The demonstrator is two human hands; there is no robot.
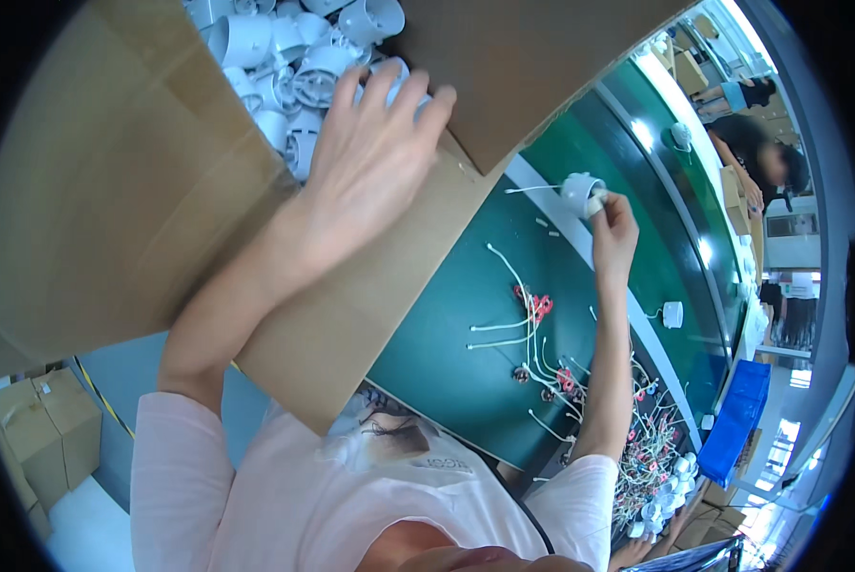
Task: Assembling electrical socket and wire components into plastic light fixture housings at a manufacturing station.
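Observation:
My left hand (380,143) reaches into an open cardboard box (389,286) full of white plastic housings (242,40). Its fingers are bent over one round white housing, which shows between them; the fingertips are partly hidden. Out over the green work surface, my right hand (616,224) grips another white cup-shaped housing (578,194) by its rim. A white wire (532,189) sticks out of that housing to the left. Below it on the surface lie several small red parts (540,307) with white wires.
A green conveyor belt (656,181) curves along the right, carrying a white housing (672,315). A heap of wired parts (651,458) lies at lower right, near a blue bin (737,419). Another person (752,153) works across the belt. Cartons (46,429) stand at lower left.

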